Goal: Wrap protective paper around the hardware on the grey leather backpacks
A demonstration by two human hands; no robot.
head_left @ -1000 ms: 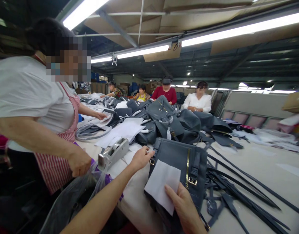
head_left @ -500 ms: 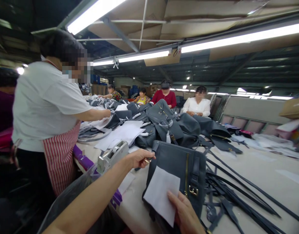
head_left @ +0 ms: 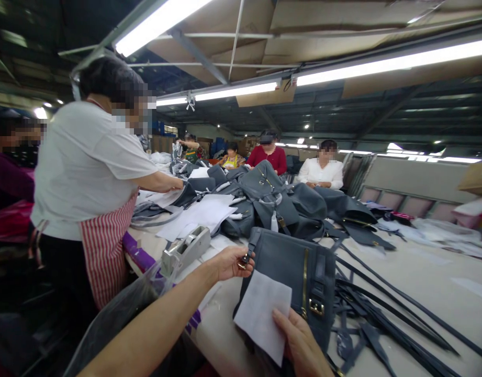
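Observation:
A dark grey bag point(head_left: 280, 246) with a gold zip and a gold buckle lies on the table in front of me. At its upper left corner my left hand point(head_left: 236, 262) is closed on a short buckled strap point(head_left: 251, 250), the metal buckle showing at the fingertips. My right hand point(head_left: 301, 337) pinches a white sheet of paper point(head_left: 264, 314) by its right edge, thumb on top. The paper lies over the lower left part of the bag and hides it. Loose dark straps point(head_left: 374, 309) lie just right of the bag.
A grey tape dispenser point(head_left: 188, 248) stands left of the bag, near the table's purple-wrapped edge point(head_left: 136, 251). Behind are white sheets point(head_left: 201, 214) and a heap of similar bags point(head_left: 272, 193). A co-worker in a striped apron point(head_left: 107, 225) stands at the left; others sit across the table.
The view has shifted slightly, moving the scene a little to the right. In my left hand, the strap and its buckle now show more clearly. My right hand keeps the paper over the bag.

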